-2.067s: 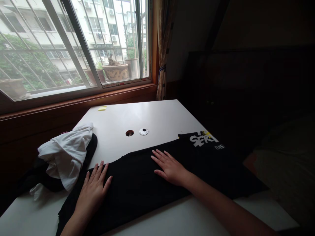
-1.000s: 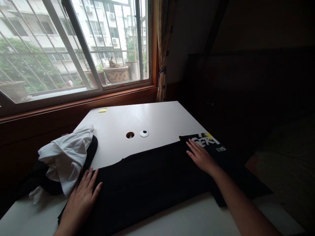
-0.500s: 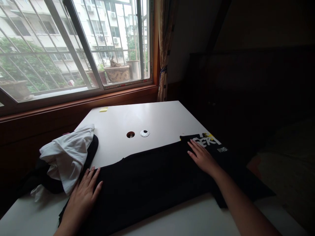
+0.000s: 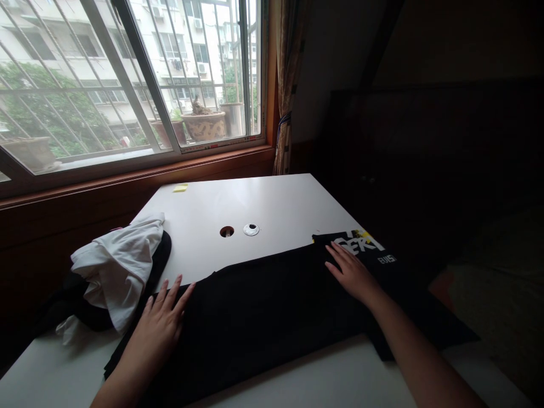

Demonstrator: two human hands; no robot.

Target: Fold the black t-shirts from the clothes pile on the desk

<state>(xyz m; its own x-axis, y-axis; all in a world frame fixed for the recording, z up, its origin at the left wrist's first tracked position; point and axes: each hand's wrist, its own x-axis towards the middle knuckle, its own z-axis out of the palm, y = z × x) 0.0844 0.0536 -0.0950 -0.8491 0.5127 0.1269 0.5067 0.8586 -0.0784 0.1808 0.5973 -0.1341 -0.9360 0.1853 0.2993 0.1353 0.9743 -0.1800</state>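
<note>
A black garment [image 4: 255,317] with white and yellow lettering at its right end is spread across the white table [image 4: 272,204]. Whether it is a T-shirt or another kind of top I cannot tell. My left hand [image 4: 164,317] lies on its left end, fingers spread, the fingertips near its far edge. My right hand [image 4: 351,272] rests flat on the right part, just beside the lettering, with the fingers stretched out. The garment's right corner hangs past my right forearm, which covers part of the cloth.
At the table's left lies a heap of white cloth [image 4: 121,266] with dark cloth under it. A round hole [image 4: 226,232] and a white round cap [image 4: 251,229] are in the tabletop's middle. A yellow note [image 4: 180,187] sits at the far left corner, below a barred window [image 4: 204,85].
My left hand has shifted slightly right and away from me over the black garment, its fingers more spread. My right hand stays in place on the cloth.
</note>
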